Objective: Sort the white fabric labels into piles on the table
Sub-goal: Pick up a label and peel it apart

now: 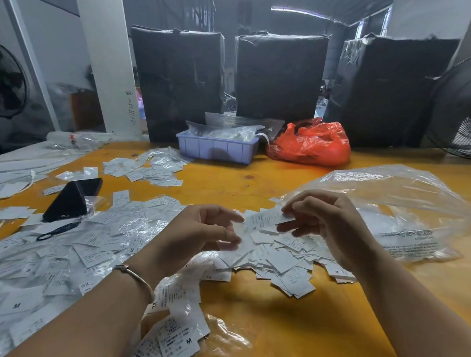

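Orange tabletop (256, 179) carries a loose heap of labels (279, 261) at six o'clock, over which the right hand (332, 223) pinches one label (265, 218) while the left hand (199, 230) hovers relaxed and empty; best read its size mark before dropping it.

Size marks legible on several white labels: "M" on label (181, 344) at bottom centre; "M" on label (17, 305) at lower left; "XS", upside down, on label (85, 284); "S" on label (28, 270); "XL" on label (155, 307) beside left wrist; "M" on label (337, 271) under right wrist. Other print on labels, clear bag (407, 239) and pillar (131, 107): illegible.
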